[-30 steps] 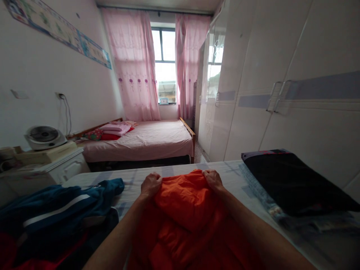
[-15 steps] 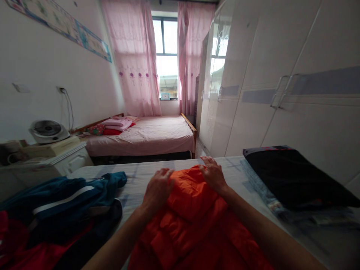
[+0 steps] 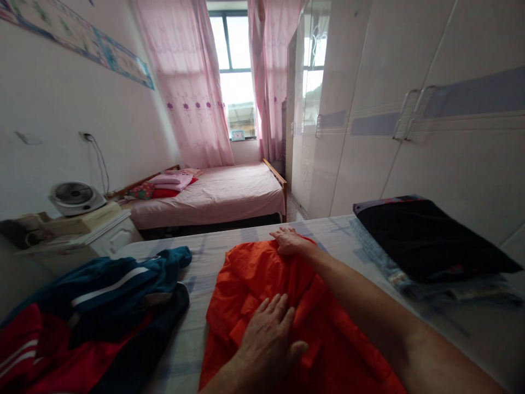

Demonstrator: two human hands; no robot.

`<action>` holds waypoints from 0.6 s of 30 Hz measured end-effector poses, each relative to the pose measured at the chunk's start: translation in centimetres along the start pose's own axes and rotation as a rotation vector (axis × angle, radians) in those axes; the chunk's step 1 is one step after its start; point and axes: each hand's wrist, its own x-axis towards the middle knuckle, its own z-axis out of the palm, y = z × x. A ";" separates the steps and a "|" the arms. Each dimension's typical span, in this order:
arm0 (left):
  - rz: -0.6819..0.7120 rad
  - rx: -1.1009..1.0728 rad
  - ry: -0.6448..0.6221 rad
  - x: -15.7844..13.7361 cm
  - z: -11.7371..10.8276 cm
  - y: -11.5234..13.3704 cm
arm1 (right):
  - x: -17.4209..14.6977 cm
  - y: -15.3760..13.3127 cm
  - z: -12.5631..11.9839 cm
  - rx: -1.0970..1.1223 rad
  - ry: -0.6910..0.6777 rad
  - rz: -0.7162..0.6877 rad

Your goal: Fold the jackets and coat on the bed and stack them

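Note:
An orange garment [image 3: 229, 284], wrinkled and partly folded over, lies on the near bed [image 3: 197, 306] in front of me. My left hand [image 3: 268, 334] rests on its middle, palm down, with fingers spread. Farther up, my right hand [image 3: 289, 242] lies on the garment's far edge, fingers stretched toward the left. Neither hand grasps the cloth. The garment's exact kind cannot be made out, and its near end runs out of the picture.
Rumpled teal, black and red clothes [image 3: 110, 295] lie on the left. A folded stack with a black garment [image 3: 426, 241] on top sits at right. Beyond stand a pink-sheeted bed [image 3: 229, 191], a small fan [image 3: 76, 197] on a cabinet, and a white wardrobe [image 3: 369, 164].
My left hand has come back from the garment's far edge to its middle. The right hand has shifted slightly left along the far edge. The view has tilted a little.

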 end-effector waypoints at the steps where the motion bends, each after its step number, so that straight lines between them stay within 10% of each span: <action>1: -0.001 0.006 -0.004 -0.1 0.3 0.1 | 0.1 -0.3 0.1 -0.020 -0.023 0.006; 9: 0.031 0.031 0.070 -0.4 1.1 0.1 | -4.2 -2.5 -4.5 -0.170 0.102 -0.072; 14: 0.025 0.052 0.088 -1.5 0.8 1.1 | -13.5 -4.6 -8.2 -0.260 0.410 -0.188; 18: 0.060 0.095 0.150 -5.5 1.3 1.9 | -22.8 -6.3 -5.9 -0.252 0.675 -0.321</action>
